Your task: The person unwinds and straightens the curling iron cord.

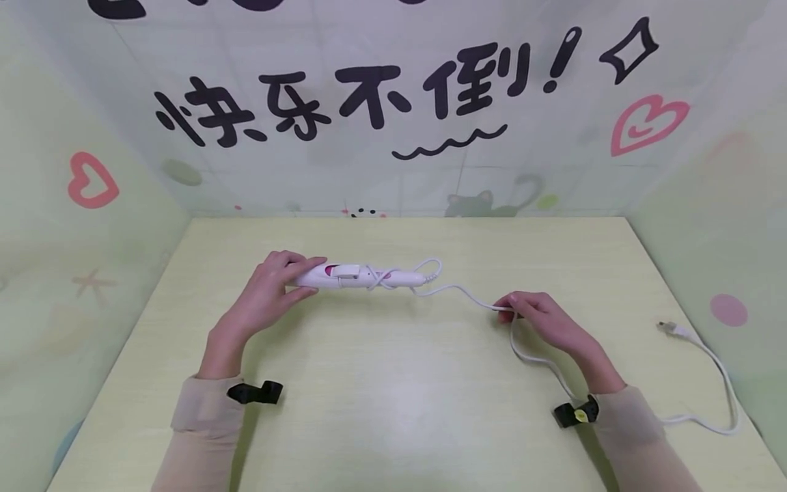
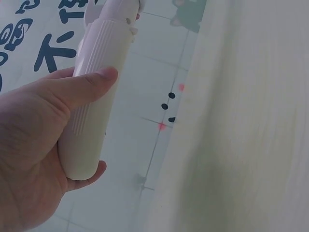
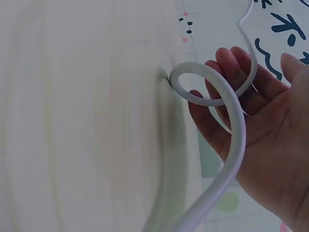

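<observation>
In the head view my left hand (image 1: 267, 283) grips the end of a white hair curling iron (image 1: 356, 276) with pink details, holding it level over the table. The left wrist view shows the thumb across its ribbed, rounded end (image 2: 96, 121). White cord is wound round the iron's middle and loops near its other end. From there the cord (image 1: 470, 294) runs to my right hand (image 1: 547, 318). In the right wrist view the looped cord (image 3: 239, 140) lies across the relaxed fingers (image 3: 210, 121), with the thumb standing apart from it.
Past the right hand, the cord trails behind the right forearm to a plug (image 1: 673, 329) at the table's right side. The pale wooden table (image 1: 399, 383) is bounded by printed walls at the back, left and right. Each wrist wears a black camera strap.
</observation>
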### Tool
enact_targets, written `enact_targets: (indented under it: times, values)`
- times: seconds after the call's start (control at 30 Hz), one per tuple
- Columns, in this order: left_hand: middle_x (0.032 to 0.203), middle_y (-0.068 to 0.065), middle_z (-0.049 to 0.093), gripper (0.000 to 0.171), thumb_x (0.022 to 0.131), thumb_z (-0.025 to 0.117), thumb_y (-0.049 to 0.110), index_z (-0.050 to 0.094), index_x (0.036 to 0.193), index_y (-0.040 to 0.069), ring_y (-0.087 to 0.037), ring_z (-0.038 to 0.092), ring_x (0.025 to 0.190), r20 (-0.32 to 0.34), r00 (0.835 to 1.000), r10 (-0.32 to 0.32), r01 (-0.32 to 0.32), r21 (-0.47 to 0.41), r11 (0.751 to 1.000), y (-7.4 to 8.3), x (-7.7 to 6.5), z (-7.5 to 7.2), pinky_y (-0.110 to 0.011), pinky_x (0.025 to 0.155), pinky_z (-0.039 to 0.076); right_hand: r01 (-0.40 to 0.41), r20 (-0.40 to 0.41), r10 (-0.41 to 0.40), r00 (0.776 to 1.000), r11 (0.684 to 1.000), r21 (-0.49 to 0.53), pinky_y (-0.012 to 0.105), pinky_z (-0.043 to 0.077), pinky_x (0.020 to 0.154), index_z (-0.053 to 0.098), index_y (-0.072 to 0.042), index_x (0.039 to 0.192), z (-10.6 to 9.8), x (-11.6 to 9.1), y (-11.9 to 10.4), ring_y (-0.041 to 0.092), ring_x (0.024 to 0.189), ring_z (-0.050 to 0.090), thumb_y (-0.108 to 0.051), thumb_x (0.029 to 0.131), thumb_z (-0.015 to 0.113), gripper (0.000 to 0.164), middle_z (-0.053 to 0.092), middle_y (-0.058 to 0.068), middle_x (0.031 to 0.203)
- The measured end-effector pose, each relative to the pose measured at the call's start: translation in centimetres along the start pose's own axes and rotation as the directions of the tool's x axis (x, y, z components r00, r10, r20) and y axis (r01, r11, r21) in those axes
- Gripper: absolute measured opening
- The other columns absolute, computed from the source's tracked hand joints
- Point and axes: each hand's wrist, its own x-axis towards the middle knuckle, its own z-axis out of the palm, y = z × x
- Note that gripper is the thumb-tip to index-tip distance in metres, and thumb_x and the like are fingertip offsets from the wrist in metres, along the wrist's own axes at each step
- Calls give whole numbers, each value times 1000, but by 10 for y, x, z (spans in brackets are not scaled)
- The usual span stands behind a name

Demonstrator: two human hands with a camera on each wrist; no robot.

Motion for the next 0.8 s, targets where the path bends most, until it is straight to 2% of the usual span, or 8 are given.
enact_targets:
  times: [0.17, 0.3, 0.53, 0.8]
  values:
    - [117, -16, 61, 56, 86, 82, 2, 66, 138, 11, -35, 50, 106, 3, 1000, -1, 1, -5, 1000, 2, 0, 1, -48, 85, 40, 10, 2, -11, 1000, 999, 44, 23, 49, 93, 65, 15, 119, 5, 10, -4, 19, 100, 69, -12, 113, 35, 41, 72, 22, 105]
    - [117, -16, 61, 56, 86, 82, 2, 66, 138, 11, -35, 50, 107, 4, 1000, -2, 2, -7, 1000, 3, 0, 1, -48, 85, 40, 27, -19, -25, 999, 997, 70, 25, 51, 94, 63, 15, 122, 11, 19, -7, 25, 103, 71, -10, 113, 37, 37, 69, 28, 114]
    - [118, -16, 61, 54, 87, 82, 2, 66, 138, 10, -35, 51, 106, 12, 1000, -6, 6, -7, 1000, 5, 1, 2, -49, 85, 40, 24, -54, -22, 998, 999, 28, 32, 55, 90, 65, 8, 122, 22, 34, -16, 29, 99, 71, -10, 108, 53, 26, 69, 24, 110]
    - [117, -16, 61, 54, 87, 82, 3, 66, 138, 11, -35, 51, 105, 14, 1000, -2, 2, -2, 1000, 6, 1, 4, -49, 84, 41, 55, -36, -56, 998, 998, -20, 34, 54, 91, 64, 6, 129, 29, 43, -30, 28, 101, 70, -9, 107, 54, 28, 70, 22, 116]
